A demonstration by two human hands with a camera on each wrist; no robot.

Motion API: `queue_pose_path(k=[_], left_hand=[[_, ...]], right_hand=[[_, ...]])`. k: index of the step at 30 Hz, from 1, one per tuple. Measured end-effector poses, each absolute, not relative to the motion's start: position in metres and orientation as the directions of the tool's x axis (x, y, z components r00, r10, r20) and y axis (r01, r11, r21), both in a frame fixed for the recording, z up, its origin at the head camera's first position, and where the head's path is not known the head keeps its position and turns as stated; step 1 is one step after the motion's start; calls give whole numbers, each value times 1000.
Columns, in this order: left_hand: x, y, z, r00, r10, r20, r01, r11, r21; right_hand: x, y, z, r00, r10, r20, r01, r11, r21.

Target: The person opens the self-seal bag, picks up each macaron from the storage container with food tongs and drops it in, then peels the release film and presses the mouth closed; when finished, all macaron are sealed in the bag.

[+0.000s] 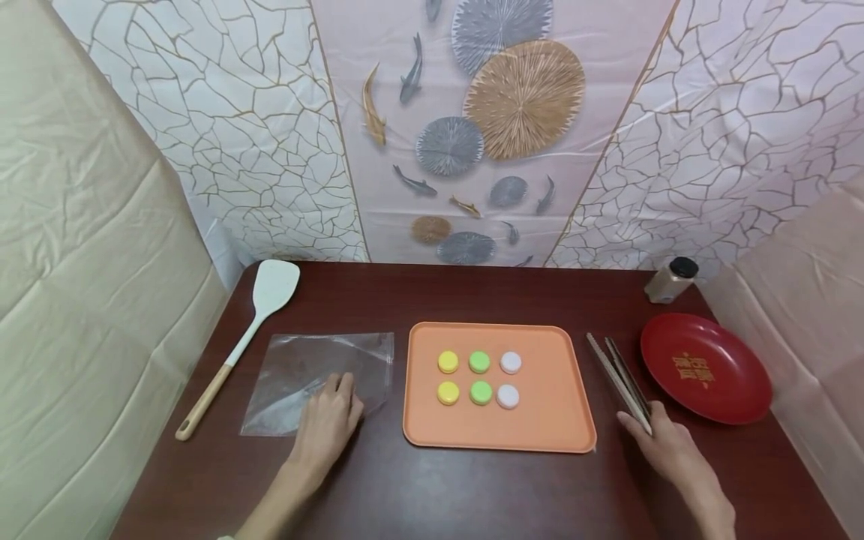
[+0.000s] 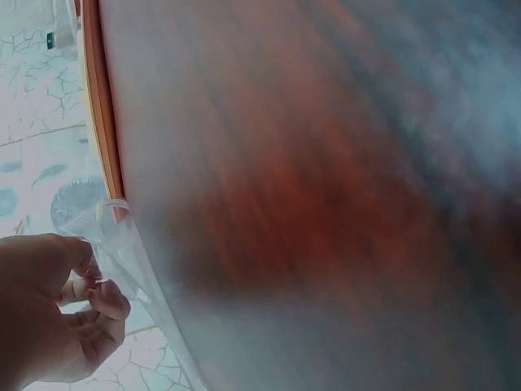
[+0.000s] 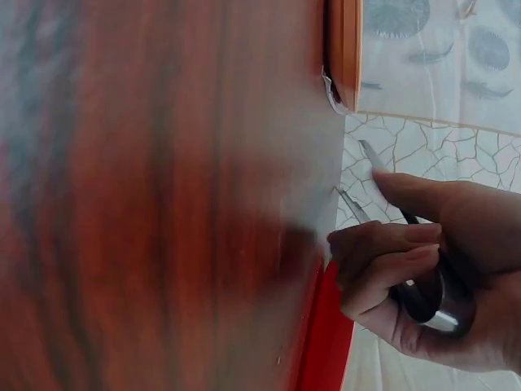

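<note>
A clear plastic bag [image 1: 290,375] lies flat on the table, left of the orange tray [image 1: 553,405]. My left hand [image 1: 328,416] is over its right part, and in the left wrist view the thumb and fingers pinch the bag's edge. On the right, my right hand [image 1: 668,450] grips metal tongs [image 1: 617,379] by the rear end. Their arms are spread and point away from me, between tray and red plate [image 1: 736,375]. Small macaron-like discs, two yellow [image 1: 448,393], two green [image 1: 481,392] and two whitish [image 1: 508,397], form two rows on the tray.
A white spatula [image 1: 270,292] with a wooden handle lies at the far left. At the back right corner, a jar with a black lid [image 1: 671,280] stands beyond the red plate. Cloth-covered walls [image 1: 270,150] close off the table's back and sides.
</note>
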State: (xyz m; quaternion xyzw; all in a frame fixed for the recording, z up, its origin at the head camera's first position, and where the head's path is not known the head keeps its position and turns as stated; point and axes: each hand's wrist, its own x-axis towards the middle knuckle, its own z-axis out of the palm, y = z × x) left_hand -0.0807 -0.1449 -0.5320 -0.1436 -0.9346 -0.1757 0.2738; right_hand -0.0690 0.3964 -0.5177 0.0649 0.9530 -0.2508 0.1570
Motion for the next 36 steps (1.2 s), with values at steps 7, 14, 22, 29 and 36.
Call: queue_pose_path(k=[7,14,22,29,36], left_hand=[[-81,-147,-532,-774,195,603,405,884,234],[-79,-145,-524,-805,216,552,383,901,206],[-80,-145,-525,-805,221,550,391,896,211],[-80,-146,-525,-804,225,551,397,892,216],[-78,-146,-523,-821,219,527,389,890,236]], right_hand=[[-59,366,-489,-999,-22,30,-34,879,-476],[-64,355,-480,-964,-247,93,-263,864,-430],[-71,350,-480,-944,-329,-23,-294,872,-391],[-75,347,-479,-953,-295,-73,-245,887,-392],[-78,345,-479,-955,-283,-92,-224,888,-403]])
